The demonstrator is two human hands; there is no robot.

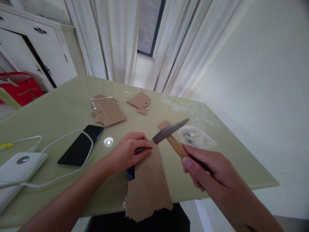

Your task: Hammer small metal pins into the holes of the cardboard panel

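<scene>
- A white box [20, 164] with a white cable [67, 137] lies at the far left of the green worktop [60, 109], and the cable loops over a dark phone [80, 145] lying flat beside it.
- Just right of the phone sits a small round shiny thing [108, 141]; what it is cannot be told.
- Farther back lie torn cardboard scraps [108, 111], one of them dotted with rows of small holes, and a second small heap [140, 100] lies to their right.
- The left hand [126, 151] rests on the near strip of cardboard [148, 183], its fingertips pinched narrow around a small dark punch or nail [143, 149] held at the strip's top edge. Something blue [130, 172] peeks out from under the strip beside the wrist.
- The strip hangs over the worktop's near edge, its lower end torn.
- The right hand [205, 174] is closed around the wooden handle of a hammer [172, 133], whose metal head hovers just above and right of the punch, apart from it.
- A crumpled clear plastic bag [196, 137] lies beyond the hammer.
- Judged from this, the step in hand is punching a hole in the strip: the tool is set and the hammer is raised.
- The next move calls for a short, square tap on the punch's end, with the left fingers kept low and steady, clear of the hammer head.
</scene>
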